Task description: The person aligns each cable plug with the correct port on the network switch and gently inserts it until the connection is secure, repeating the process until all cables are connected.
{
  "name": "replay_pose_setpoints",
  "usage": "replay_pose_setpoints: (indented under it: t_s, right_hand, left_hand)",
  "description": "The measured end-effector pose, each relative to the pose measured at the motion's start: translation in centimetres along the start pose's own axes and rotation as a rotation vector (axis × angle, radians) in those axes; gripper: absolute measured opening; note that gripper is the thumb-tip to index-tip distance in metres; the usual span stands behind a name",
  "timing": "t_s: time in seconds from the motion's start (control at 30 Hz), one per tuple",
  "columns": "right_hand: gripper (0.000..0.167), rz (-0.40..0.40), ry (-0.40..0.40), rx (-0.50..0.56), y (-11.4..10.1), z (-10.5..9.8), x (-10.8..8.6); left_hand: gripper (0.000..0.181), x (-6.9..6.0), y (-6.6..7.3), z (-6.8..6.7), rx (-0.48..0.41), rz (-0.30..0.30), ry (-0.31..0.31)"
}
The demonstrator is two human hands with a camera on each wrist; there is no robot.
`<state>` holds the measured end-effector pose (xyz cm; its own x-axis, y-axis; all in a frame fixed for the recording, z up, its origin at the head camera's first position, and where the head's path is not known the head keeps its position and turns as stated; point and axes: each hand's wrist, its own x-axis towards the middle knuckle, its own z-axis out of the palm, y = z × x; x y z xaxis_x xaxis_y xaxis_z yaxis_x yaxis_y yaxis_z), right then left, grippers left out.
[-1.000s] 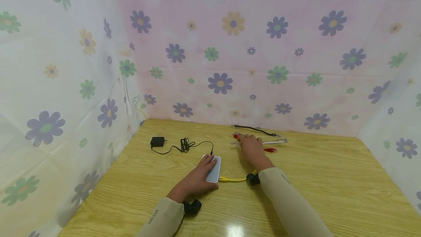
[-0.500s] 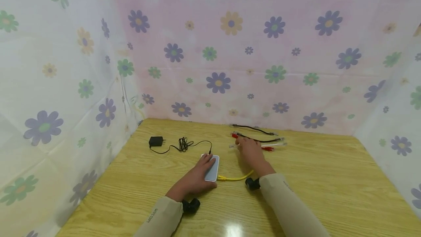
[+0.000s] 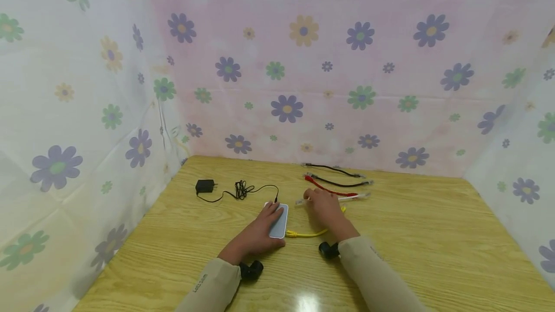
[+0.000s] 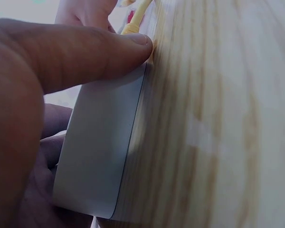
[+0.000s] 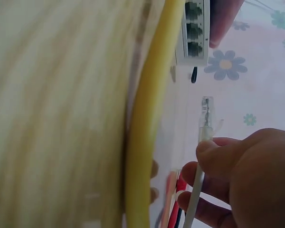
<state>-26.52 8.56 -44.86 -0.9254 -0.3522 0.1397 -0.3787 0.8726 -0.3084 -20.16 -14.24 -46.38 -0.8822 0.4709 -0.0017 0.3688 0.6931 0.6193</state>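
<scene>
My left hand (image 3: 259, 231) grips a small white network switch (image 3: 279, 224) on the table, fingers over its top and thumb along its near side. A yellow network cable (image 3: 307, 235) is plugged into the switch's right side and runs under my right forearm. In the right wrist view several open ports (image 5: 194, 31) show on that side. My right hand (image 3: 327, 210) pinches a white network cable (image 5: 193, 202) between thumb and fingers, close to its clear plug (image 5: 207, 110). That plug points toward the switch but is apart from it. The cable's other end trails right.
Behind the right hand lie a red network cable (image 3: 326, 188) and two black ones, the nearer black cable (image 3: 338, 185) and the farther black cable (image 3: 334, 168). A black power adapter (image 3: 205, 186) sits at back left, its thin cord (image 3: 260, 189) running to the switch. Floral cloth (image 3: 321, 81) walls the table.
My right hand has lifted the white cable and drawn it nearer and slightly left, toward the switch. The red and black cables behind are uncovered. My left hand stays on the switch.
</scene>
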Motion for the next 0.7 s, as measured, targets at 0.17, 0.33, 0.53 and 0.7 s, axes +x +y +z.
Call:
replay_pose_setpoints:
  t_s: [0.17,0.33,0.53,0.7]
  right_hand:
    - [0.011,-0.013,-0.006,0.018,-0.1,0.3,-0.3]
    - [0.013,-0.029,-0.008,0.037,-0.2,0.6,-0.6]
    - [0.013,-0.062,0.004,0.112,-0.3,0.8,-1.1]
    - [0.012,-0.099,0.015,0.219,0.0,1.2,-1.5]
  left_hand:
    - [0.088,0.0,0.1,0.0,0.004,0.001,0.001]
    - [0.088,0.0,0.0,0.0,0.008,-0.003,0.003]
    - [0.088,0.1,0.0,0.0,0.001,-0.001,0.009]
    - [0.088,0.0,0.0,0.1,0.001,-0.004,0.003]
